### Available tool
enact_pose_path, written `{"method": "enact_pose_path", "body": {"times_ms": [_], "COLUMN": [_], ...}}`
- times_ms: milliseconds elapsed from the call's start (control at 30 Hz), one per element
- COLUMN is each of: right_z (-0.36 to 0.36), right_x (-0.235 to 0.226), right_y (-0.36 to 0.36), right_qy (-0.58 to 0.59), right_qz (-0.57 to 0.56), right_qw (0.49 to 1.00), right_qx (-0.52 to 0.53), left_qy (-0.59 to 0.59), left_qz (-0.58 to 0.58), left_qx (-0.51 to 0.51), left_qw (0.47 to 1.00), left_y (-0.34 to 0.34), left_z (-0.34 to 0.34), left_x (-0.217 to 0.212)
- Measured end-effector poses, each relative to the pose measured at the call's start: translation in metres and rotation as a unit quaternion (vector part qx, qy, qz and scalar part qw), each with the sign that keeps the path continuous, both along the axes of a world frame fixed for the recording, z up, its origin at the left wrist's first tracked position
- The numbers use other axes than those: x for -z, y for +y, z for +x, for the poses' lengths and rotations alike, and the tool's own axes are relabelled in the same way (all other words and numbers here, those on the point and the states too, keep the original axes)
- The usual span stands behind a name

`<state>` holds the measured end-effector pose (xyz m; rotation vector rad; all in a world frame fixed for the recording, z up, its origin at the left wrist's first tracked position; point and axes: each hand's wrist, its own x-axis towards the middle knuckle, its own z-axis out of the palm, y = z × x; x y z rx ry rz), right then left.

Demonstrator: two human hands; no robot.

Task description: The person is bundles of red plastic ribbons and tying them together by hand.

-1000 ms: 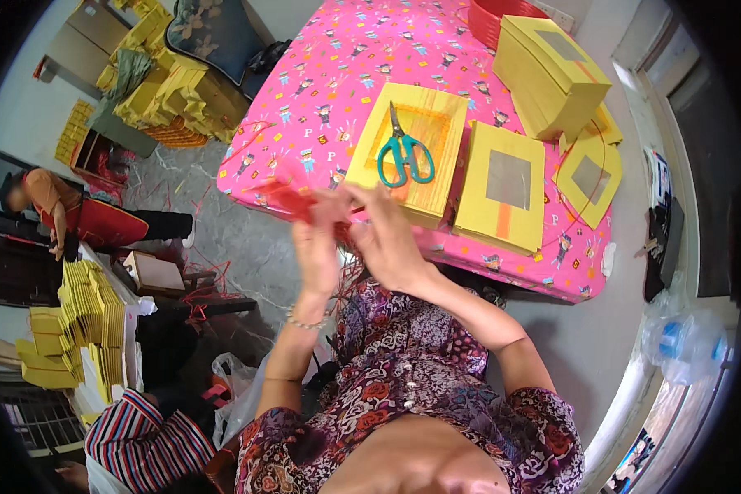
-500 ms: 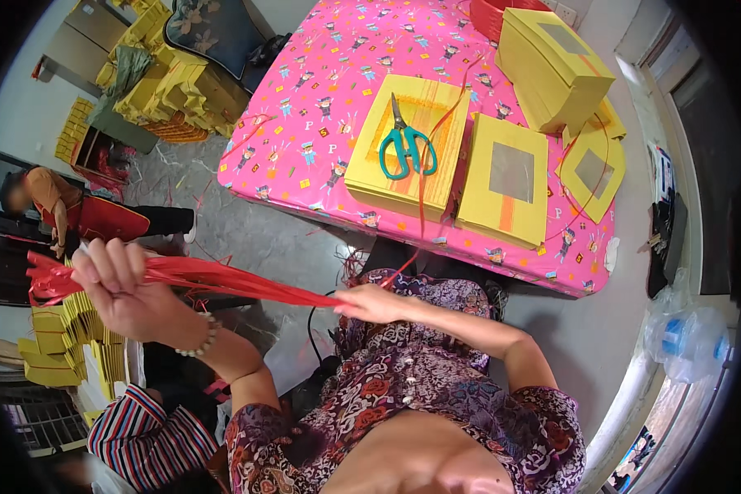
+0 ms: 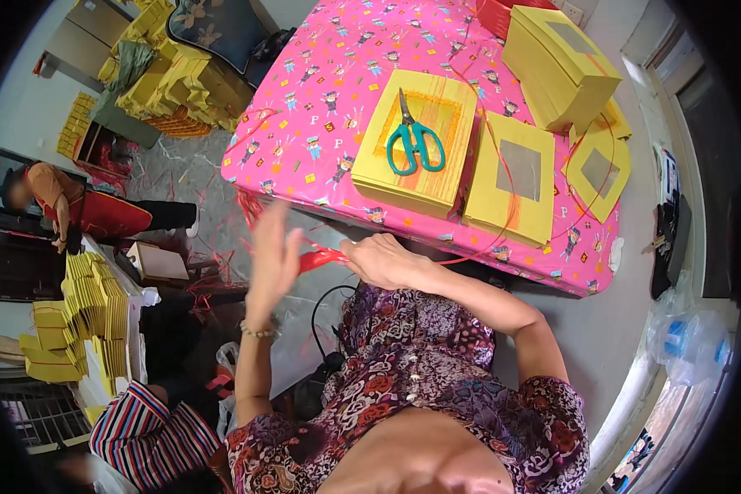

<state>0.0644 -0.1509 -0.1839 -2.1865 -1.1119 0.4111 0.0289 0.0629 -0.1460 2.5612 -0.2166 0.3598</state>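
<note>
A bundle of red plastic strips (image 3: 323,260) passes between my hands in front of the pink-covered table (image 3: 305,123). My right hand (image 3: 387,262) is closed around its right end. Beside the bundle, my left hand (image 3: 273,255) is raised and blurred, its fingers stretched upward and the thumb apart. Loose red strands show behind it. One thin red strip runs from the right hand up over the table. On a stack of yellow paper pieces (image 3: 370,185) lie teal-handled scissors (image 3: 416,148). Another yellow stack with a grey window (image 3: 490,202) sits to its right.
A taller yellow stack (image 3: 552,74) and a red basket (image 3: 494,15) occupy the table's far right. Yellow bundles (image 3: 99,305) are piled at left, near a person in striped clothing (image 3: 152,436). Another person (image 3: 99,202) stands farther off. Red scraps litter the floor.
My left hand has swung right, toward my right hand, and its fingers have straightened from a closed grip on the strips. My right hand has risen slightly, still holding the bundle.
</note>
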Motion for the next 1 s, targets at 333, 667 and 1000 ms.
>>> {"method": "enact_pose_path", "body": {"times_ms": [333, 667, 1000], "right_z": [0.000, 0.014, 0.025], "right_x": [-0.032, -0.033, -0.040], "right_y": [0.002, -0.039, -0.077], "right_qy": [0.089, 0.295, 0.159], "right_qz": [0.018, 0.062, 0.041], "right_qw": [0.994, 0.946, 0.984], "right_qx": [-0.065, -0.115, -0.065], "left_qy": [-0.010, -0.278, -0.101], "left_qz": [-0.048, 0.003, 0.046], "left_qx": [0.016, -0.103, -0.190], "left_qw": [0.999, 0.955, 0.976], "left_y": [-0.051, 0.073, 0.123], "left_z": [-0.011, 0.003, 0.002], "left_x": [0.013, 0.009, 0.024]}}
